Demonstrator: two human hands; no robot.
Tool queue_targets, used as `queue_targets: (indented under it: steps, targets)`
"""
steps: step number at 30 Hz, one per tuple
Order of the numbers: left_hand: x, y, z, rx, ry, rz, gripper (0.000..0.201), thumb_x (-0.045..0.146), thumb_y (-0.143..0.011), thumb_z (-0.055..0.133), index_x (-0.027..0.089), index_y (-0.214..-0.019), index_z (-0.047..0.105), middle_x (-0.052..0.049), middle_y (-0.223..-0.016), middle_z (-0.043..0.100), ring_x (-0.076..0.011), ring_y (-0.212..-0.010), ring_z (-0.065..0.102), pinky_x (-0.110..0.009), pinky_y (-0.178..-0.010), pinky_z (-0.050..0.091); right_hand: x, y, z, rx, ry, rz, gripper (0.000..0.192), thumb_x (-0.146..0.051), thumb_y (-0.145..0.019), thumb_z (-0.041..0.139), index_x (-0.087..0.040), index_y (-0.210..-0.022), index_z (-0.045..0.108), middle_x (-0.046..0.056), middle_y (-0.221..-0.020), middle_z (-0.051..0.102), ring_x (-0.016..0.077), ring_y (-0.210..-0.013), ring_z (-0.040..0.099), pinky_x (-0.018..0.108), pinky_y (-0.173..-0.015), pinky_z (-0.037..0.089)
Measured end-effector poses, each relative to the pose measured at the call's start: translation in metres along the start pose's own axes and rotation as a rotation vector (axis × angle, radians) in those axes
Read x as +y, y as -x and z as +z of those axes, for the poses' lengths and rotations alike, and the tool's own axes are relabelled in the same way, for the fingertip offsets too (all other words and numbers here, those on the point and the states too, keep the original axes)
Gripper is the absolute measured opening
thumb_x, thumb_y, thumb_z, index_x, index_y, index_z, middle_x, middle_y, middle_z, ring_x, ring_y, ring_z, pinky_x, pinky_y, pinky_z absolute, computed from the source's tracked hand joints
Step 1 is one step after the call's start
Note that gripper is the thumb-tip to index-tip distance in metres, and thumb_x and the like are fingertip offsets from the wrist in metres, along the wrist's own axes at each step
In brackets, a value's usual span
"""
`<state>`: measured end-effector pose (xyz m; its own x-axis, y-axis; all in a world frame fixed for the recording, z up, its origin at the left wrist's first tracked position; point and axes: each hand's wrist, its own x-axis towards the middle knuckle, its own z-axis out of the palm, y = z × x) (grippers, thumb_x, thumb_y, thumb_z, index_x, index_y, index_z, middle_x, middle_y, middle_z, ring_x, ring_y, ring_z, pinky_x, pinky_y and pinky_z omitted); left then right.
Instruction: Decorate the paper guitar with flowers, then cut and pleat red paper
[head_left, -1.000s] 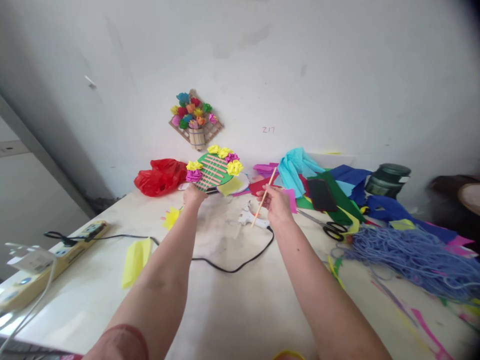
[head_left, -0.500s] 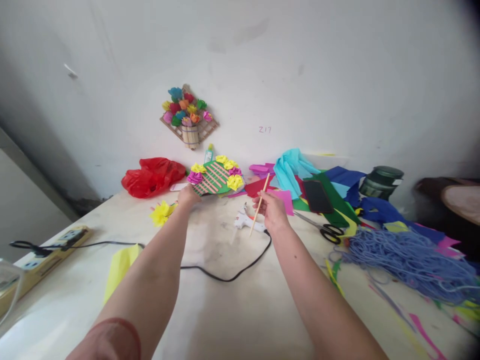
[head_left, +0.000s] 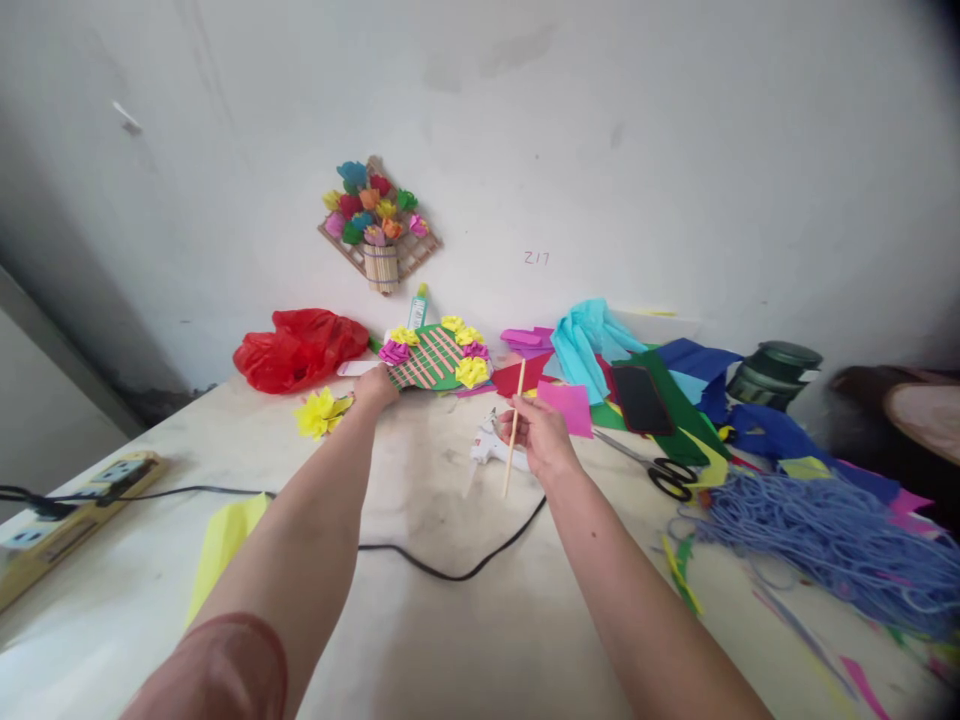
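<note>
Green disc (head_left: 435,358), pink stripes, yellow flowers

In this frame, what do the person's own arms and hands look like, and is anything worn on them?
Both forearms are bare from elbow to wrist. The left hand and right hand have no gloves, and no rings, watch or bracelet show. The only clothing in view is a reddish-brown sleeve edge on the left upper arm at the bottom of the picture.

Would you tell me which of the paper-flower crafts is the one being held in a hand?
The green round one with pink strips and yellow and magenta flowers, gripped by the left hand above the table. The other, multicoloured craft hangs on the wall.
</note>
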<state>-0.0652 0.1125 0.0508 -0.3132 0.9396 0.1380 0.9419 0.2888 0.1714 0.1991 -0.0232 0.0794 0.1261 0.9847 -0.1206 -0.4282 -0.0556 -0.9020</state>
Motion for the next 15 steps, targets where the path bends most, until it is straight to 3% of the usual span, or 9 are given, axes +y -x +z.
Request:
queue_targets:
  steps: [6, 15]
  targets:
    - [0.0012, -0.0036, -0.0037, 0.049, -0.091, -0.02, 0.06, 0.026, -0.06, 0.066, 0.023, -0.118, 0.052, -0.016, -0.12, 0.054, -0.0363, -0.115, 0.043, -0.049, -0.088, 0.037, 0.0031, -0.0021, -0.0025, -0.014, 0.027, -0.013, 0.011, -0.023, -0.072, 0.061, -0.014, -0.07, 0.054, 0.0, -0.047, 0.06, 0.0095, -0.035, 0.051, 0.019, -0.035, 0.04]
    - [-0.0045, -0.0084, 0.0044, 0.044, -0.021, 0.006, 0.06, 0.025, -0.063, 0.065, 0.022, -0.121, 0.05, -0.015, -0.122, 0.052, -0.0348, -0.112, 0.047, -0.042, -0.084, 0.041, 0.0022, -0.002, -0.0029, -0.015, 0.048, -0.014, 0.009, -0.022, -0.072, 0.059, -0.014, -0.07, 0.055, 0.0, -0.048, 0.059, 0.0094, -0.036, 0.051, 0.019, -0.035, 0.041]
